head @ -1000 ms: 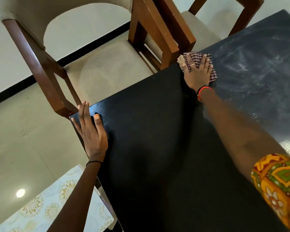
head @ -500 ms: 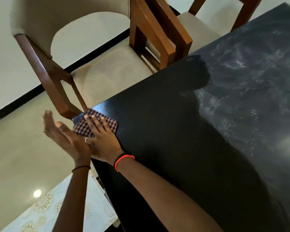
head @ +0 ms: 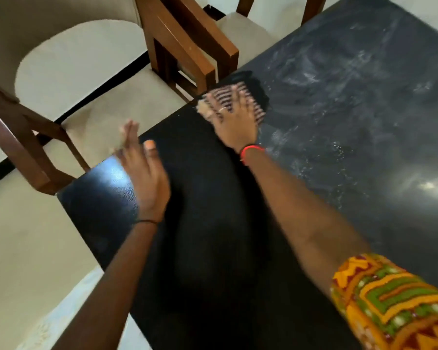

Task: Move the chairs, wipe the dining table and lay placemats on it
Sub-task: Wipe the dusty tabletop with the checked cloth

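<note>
Checked maroon cloth (head: 259, 112) is pressed onto the black wooden dining table (head: 213, 243) by the spread right hand (head: 234, 121); left hand (head: 144, 178) is held open above it, bit blurry.

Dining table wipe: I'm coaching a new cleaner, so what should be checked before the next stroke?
1. Cloth under palm: ok, the right hand presses flat on the checked cloth.
2. Other hand out of the path: ok, the left hand is open near the corner, away from the cloth.
3. Near strip of the dining table clean: ok, dark and streak-free.
4. Far side clean: not ok, pale streaks cover it.
5. Chair arm clear of the table edge: cannot tell, it sits close beside the cloth.
</note>
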